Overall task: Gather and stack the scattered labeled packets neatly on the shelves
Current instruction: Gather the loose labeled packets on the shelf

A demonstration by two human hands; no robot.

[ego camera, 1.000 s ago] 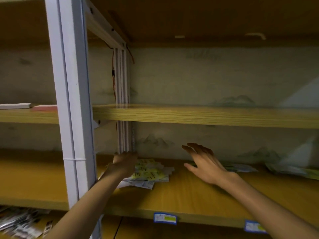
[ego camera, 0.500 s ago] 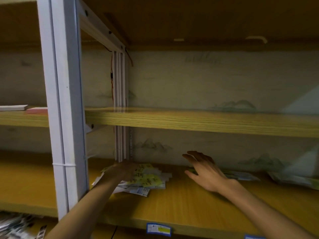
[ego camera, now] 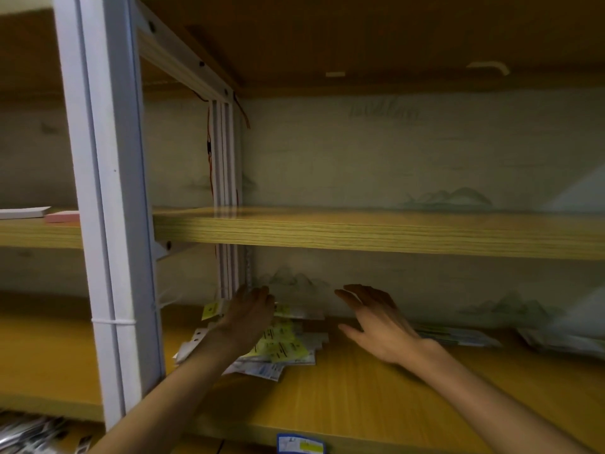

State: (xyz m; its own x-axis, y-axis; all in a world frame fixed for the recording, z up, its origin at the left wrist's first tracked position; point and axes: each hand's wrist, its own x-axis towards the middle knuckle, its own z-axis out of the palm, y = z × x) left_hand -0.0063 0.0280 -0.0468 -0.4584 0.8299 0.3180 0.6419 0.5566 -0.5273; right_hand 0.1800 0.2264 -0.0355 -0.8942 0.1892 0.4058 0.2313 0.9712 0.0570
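Observation:
A loose pile of packets with yellow labels (ego camera: 281, 345) lies at the left end of the lower wooden shelf (ego camera: 343, 398), by the white back post. My left hand (ego camera: 248, 317) rests on top of the pile, fingers spread flat and pointing toward the back wall. My right hand (ego camera: 376, 322) hovers above the shelf just right of the pile, palm turned left, fingers straight, holding nothing. More packets (ego camera: 455, 335) lie flat along the back of the shelf further right, with another bunch (ego camera: 563, 342) near the right edge.
A white metal upright (ego camera: 108, 224) stands close at the front left. The upper shelf (ego camera: 360, 231) hangs low over my hands. A white and a pink pad (ego camera: 42, 214) lie on the left bay. Shiny packets (ego camera: 29, 434) fill the bottom-left corner. A blue tag (ego camera: 299, 444) marks the shelf edge.
My left hand has slid further back over the pile, and a yellow-labelled packet now sticks up at its left. My right hand has stayed beside the pile.

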